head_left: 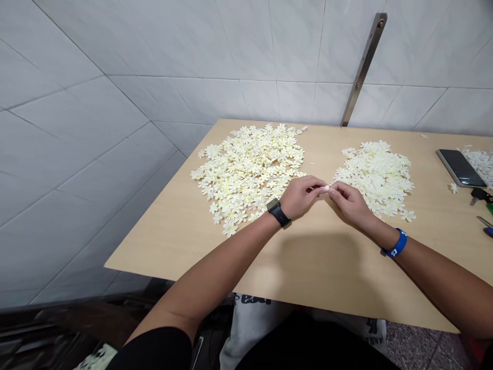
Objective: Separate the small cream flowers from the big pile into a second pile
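Between my fingertips, just above the table, is a small white flower piece [326, 188], mostly covered by the fingers. My left hand [302, 196], with a black watch on its wrist, pinches it from the left. From the right, my right hand [349, 202] pinches it too; a blue band circles that wrist. Beside my left hand spreads a wide pile of pale yellow-white flowers [250, 169], many showing yellow centres. A smaller, whiter pile of flowers [379, 174] lies just beyond my right hand.
The tan tabletop [173, 241] meets a tiled wall behind. At the right lie a phone [461, 168], a heap of small white pieces [480, 165], a black key [479, 195] and a partly visible blue-handled tool [488, 231]. A metal bracket [364, 69] runs up the wall.
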Demonstrator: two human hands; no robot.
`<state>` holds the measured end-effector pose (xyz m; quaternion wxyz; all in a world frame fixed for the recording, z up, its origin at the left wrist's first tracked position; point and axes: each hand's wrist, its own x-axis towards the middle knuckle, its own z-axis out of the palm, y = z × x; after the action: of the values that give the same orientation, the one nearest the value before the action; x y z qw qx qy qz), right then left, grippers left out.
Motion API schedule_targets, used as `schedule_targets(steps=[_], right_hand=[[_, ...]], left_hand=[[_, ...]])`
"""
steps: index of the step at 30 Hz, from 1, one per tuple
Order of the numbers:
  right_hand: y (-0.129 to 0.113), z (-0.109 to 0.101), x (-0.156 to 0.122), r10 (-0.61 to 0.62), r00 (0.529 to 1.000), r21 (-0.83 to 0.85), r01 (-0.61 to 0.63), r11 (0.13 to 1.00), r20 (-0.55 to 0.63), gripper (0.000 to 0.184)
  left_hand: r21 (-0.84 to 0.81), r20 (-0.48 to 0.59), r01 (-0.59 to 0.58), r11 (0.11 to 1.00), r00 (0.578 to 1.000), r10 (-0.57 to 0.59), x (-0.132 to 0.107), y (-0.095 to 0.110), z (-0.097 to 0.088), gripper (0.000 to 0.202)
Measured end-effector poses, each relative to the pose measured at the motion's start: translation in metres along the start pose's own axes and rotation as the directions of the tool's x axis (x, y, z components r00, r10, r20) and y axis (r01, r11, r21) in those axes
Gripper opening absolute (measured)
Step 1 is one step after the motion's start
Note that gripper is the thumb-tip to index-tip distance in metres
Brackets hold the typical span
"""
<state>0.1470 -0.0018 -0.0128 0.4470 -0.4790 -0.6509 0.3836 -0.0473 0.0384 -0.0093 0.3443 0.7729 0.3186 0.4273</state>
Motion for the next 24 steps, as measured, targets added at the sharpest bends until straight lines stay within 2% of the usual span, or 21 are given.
schedule_targets(steps=[2,4,10,12,15,18,21,24], right_hand=[[0.001,0.002,0.001,0.086,0.996,0.167,-0.086,0.982,0.01,0.037],[0.001,0.003,0.003,0.143,0.989,0.291,-0.149,0.945,0.042,0.045],[-0.002,-0.001,0.009,0.243,0.966,0.422,-0.255,0.87,0.083,0.05],[-0.004,-0.002,0.009,0.273,0.957,0.443,-0.29,0.848,0.102,0.051],[-0.006,-0.002,0.008,0.305,0.943,0.456,-0.33,0.827,0.13,0.052],[-0.007,-0.002,0.008,0.327,0.93,0.469,-0.367,0.803,0.167,0.052],[-0.005,-0.002,0.009,0.338,0.927,0.48,-0.373,0.794,0.161,0.051],[-0.002,-0.003,0.01,0.335,0.935,0.51,-0.345,0.788,0.115,0.05]], left_hand=[[-0.081,-0.029,0.088,0.993,0.996,-0.09,0.0,0.002,0.001,0.017],[-0.156,-0.023,0.167,0.974,0.985,-0.172,0.001,0.003,0.002,0.015],[-0.218,0.063,0.276,0.936,0.961,-0.269,0.001,0.003,-0.001,0.017],[-0.141,0.065,0.243,0.96,0.969,-0.236,0.0,0.004,-0.002,0.013],[0.067,0.072,0.081,0.994,0.994,-0.086,-0.002,0.007,-0.004,0.01],[0.227,0.065,-0.048,0.973,0.997,0.034,-0.004,0.011,-0.002,0.014],[0.254,0.059,-0.048,0.966,0.998,0.034,-0.006,0.012,0.002,0.009],[0.14,0.034,0.02,0.99,0.999,-0.025,-0.01,0.011,0.009,0.021]])
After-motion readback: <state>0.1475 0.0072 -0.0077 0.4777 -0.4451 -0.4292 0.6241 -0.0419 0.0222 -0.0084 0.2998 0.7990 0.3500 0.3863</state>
